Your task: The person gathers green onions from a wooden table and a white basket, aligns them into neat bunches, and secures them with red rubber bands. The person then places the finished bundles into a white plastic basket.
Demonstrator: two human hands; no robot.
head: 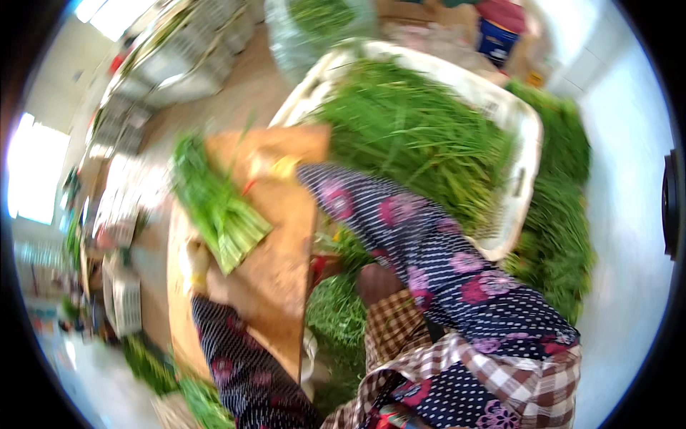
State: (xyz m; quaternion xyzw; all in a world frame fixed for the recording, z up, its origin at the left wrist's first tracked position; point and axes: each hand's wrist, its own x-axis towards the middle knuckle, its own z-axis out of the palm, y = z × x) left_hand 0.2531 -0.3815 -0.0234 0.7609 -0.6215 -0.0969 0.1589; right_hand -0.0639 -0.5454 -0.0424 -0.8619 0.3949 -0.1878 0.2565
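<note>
A bunch of long green leafy stalks (222, 209), perhaps chives, lies on a wooden board (268, 268), its cut pale ends toward me. My left hand (195, 263), in a pale glove with a yellow cuff, rests on the board beside the stalk ends. Whether it touches them is unclear. Across the bunch is my right hand (265, 163), gloved the same way and blurred by motion. A small red item (248, 186) shows just below its fingers, too blurred to identify. I cannot tell whether that hand grips it.
A white plastic crate (528, 177) heaped with loose greens (412, 128) stands beyond my right arm. More greens (557, 214) lie along the wall. Cut greens (337, 308) sit below the board near my knee. A clear plastic bag (289, 48) and stacked crates (182, 64) stand farther off.
</note>
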